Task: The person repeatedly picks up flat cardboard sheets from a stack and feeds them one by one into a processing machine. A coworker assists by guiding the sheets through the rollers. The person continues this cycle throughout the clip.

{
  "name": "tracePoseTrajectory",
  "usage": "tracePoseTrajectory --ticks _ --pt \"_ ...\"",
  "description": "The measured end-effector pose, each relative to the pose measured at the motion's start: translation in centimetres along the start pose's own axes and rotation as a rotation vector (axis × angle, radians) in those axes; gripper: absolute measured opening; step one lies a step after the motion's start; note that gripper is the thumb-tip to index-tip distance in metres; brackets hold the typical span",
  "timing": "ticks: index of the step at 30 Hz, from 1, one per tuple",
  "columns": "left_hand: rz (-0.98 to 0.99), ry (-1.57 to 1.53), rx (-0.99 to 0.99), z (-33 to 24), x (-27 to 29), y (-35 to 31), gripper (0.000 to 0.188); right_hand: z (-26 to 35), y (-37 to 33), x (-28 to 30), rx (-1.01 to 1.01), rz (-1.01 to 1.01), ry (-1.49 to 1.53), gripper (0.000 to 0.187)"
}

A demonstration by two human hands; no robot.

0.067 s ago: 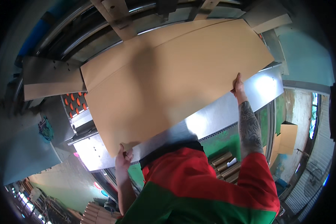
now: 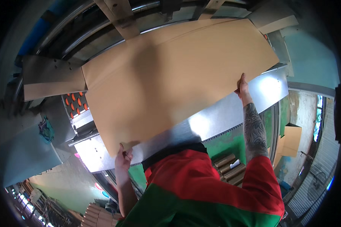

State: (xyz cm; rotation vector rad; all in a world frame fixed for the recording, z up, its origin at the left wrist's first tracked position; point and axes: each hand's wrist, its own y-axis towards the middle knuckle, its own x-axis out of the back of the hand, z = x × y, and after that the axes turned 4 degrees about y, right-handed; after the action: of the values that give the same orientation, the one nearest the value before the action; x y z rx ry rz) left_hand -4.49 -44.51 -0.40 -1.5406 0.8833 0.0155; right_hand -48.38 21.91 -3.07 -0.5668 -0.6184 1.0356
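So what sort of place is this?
Likely a cardboard workshop or factory: there's a large, flat brown cardboard sheet, small orange wheel-like machine parts, and an open brown cardboard box.

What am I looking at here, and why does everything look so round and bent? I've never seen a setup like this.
There is no robot here: these are a person's own bare hands. A wide fisheye camera worn on the head looks down at them, which is why straight edges curve. The red and green clothing is the wearer's.

A large brown cardboard sheet is spread over a machine, partly covering its shiny metal ledge. The right hand holds the sheet's near edge. The left hand is at the near left corner, though how firmly it grips is hard to tell.
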Motion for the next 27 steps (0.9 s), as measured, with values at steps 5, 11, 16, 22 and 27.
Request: tracePoseTrajectory --ticks 5,11,16,22,27 --pt "-0.187 -0.075 -0.195 -4.1 -2.7 4.4 0.044 0.0 0.0 -3.3 0.022 0.057 0.059 0.086" --pt "-0.256 -0.013 -0.249 -3.8 -5.2 4.7 0.047 -0.7 -0.2 -3.4 0.082 0.101 0.080 0.088" --pt "-0.298 0.066 -0.281 -3.3 -4.9 4.5 0.047 -0.9 0.9 -3.2 0.080 0.103 0.100 0.087" --pt "-0.372 0.117 -0.309 -2.9 -5.3 4.3 0.049 -0.8 0.6 -3.0 0.038 0.114 0.089 0.080" --pt "-0.356 0.113 -0.323 -2.9 -5.4 4.5 0.050 -0.6 0.4 -3.1 0.028 0.097 0.113 0.079"
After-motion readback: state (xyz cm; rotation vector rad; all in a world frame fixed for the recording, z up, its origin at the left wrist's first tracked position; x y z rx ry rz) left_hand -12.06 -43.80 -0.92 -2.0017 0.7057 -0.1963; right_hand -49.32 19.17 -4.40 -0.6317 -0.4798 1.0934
